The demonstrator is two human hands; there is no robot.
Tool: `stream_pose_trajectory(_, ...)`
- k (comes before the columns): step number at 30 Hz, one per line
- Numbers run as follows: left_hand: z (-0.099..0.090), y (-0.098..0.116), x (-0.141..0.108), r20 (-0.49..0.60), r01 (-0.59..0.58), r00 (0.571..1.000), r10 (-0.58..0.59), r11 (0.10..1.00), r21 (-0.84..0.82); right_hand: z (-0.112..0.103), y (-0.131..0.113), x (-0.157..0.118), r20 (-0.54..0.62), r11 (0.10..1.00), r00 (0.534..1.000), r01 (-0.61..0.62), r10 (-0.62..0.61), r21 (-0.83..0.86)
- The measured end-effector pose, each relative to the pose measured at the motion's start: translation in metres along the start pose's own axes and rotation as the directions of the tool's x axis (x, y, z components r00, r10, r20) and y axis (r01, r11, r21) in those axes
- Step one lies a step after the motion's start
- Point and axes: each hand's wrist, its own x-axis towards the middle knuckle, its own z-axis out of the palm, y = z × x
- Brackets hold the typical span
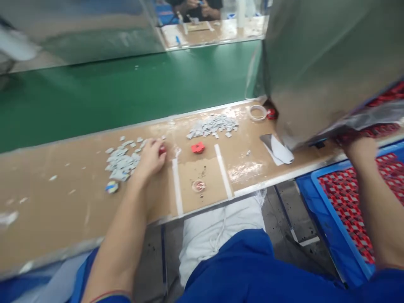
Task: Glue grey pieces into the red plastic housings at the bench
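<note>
- The landmark is the taped bay (202,181), a patch of the cardboard-topped bench (63,210) marked off by 2 white tape strips.
- The left hand (150,159) rests just left of the taped bay, its fingers curled closed over a small red piece (162,150); this looks like a grasp, though the fingers hide most of the piece.
- A pile of small grey-white pieces (120,162) lies beside the left hand, farther left of the bay, with a round blue-and-white item (111,187) at its near edge.
- A second pile of grey-white pieces (212,125) lies beyond the bay, and a red block (198,147) sits between that pile and the bay.
- Inside the bay, a small round dish (198,185) sits among dark specks.
- The right hand (360,148) is well right of the bay, partly under a silver foil bag (356,122) with red parts showing at its edge; I cannot tell whether it grips the bag.
- Right of the bay lie a tape roll (258,112) and a white sheet (280,150).
- A blue crate (344,202) of red parts sits lower down, right of the bay.
- Beyond the bay, past a green conveyor belt (126,92), a co-worker's hands (195,5) are together over another bench.
</note>
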Motion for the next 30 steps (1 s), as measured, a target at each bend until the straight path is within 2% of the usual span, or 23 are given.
stream_pose_trajectory(1, -0.001, -0.002, -0.005, -0.003, 0.009, 1.0, -0.009, 1.0, -0.004, -0.004, -0.004, -0.01, -0.002, 0.99, 0.993, -0.121, 0.121, -0.068)
stream_pose_trajectory(2, -0.002, -0.004, -0.009, -0.04, 0.039, 0.998, -0.039, 0.999, -0.005, -0.008, -0.008, -0.023, -0.019, 0.979, 0.984, -0.18, 0.179, -0.092)
stream_pose_trajectory(3, -0.003, -0.006, -0.014, -0.069, 0.05, 0.996, -0.051, 0.999, -0.014, -0.011, -0.013, -0.04, -0.056, 0.987, 0.988, -0.147, 0.143, -0.067)
stream_pose_trajectory(5, -0.004, -0.009, -0.026, -0.163, 0.025, 0.985, -0.049, 0.989, -0.146, -0.015, -0.028, -0.083, -0.129, 0.998, 0.992, 0.006, 0.001, 0.056)
stream_pose_trajectory(6, -0.004, -0.01, -0.034, -0.202, 0.009, 0.977, -0.064, 0.965, -0.262, -0.016, -0.04, -0.108, -0.183, 0.993, 0.982, 0.057, -0.037, 0.105)
stream_pose_trajectory(7, -0.003, -0.01, -0.043, -0.22, -0.005, 0.971, -0.096, 0.909, -0.417, -0.014, -0.054, -0.134, -0.169, 0.976, 0.979, 0.14, -0.112, 0.164)
stream_pose_trajectory(8, -0.002, -0.01, -0.054, -0.206, -0.009, 0.969, -0.139, 0.81, -0.587, -0.011, -0.071, -0.159, -0.162, 0.948, 0.974, 0.197, -0.159, 0.251)
stream_pose_trajectory(10, 0.002, -0.008, -0.078, -0.088, 0.028, 0.973, -0.212, 0.492, -0.87, 0.001, -0.111, -0.204, -0.072, 0.834, 0.958, 0.279, -0.279, 0.476)
stream_pose_trajectory(12, 0.008, -0.004, -0.101, 0.064, 0.103, 0.972, -0.225, 0.165, -0.981, 0.017, -0.155, -0.236, 0.014, 0.669, 0.911, 0.292, -0.412, 0.684)
stream_pose_trajectory(13, 0.012, -0.001, -0.112, 0.121, 0.135, 0.968, -0.221, 0.048, -0.99, 0.025, -0.176, -0.248, 0.03, 0.588, 0.878, 0.295, -0.478, 0.753)
stream_pose_trajectory(14, 0.016, 0.002, -0.121, 0.165, 0.161, 0.962, -0.216, -0.037, -0.986, 0.032, -0.196, -0.258, 0.026, 0.515, 0.842, 0.305, -0.538, 0.802)
stream_pose_trajectory(16, 0.023, 0.007, -0.136, 0.214, 0.188, 0.953, -0.212, -0.136, -0.973, 0.043, -0.23, -0.271, -0.026, 0.393, 0.766, 0.359, -0.642, 0.846)
stream_pose_trajectory(18, 0.029, 0.011, -0.147, 0.23, 0.195, 0.951, -0.207, -0.176, -0.965, 0.047, -0.258, -0.279, -0.096, 0.31, 0.694, 0.436, -0.714, 0.845)
stream_pose_trajectory(21, 0.036, 0.013, -0.155, 0.238, 0.208, 0.955, -0.176, -0.175, -0.962, 0.044, -0.284, -0.283, -0.175, 0.257, 0.617, 0.545, -0.767, 0.798)
stream_pose_trajectory(26, 0.041, 0.014, -0.164, 0.238, 0.226, 0.97, -0.047, -0.178, -0.958, 0.037, -0.303, -0.28, -0.223, 0.185, 0.504, 0.637, -0.834, 0.749)
stream_pose_trajectory(30, 0.041, 0.017, -0.167, 0.263, 0.26, 0.965, 0.011, -0.18, -0.949, 0.034, -0.31, -0.277, -0.219, 0.156, 0.46, 0.647, -0.861, 0.746)
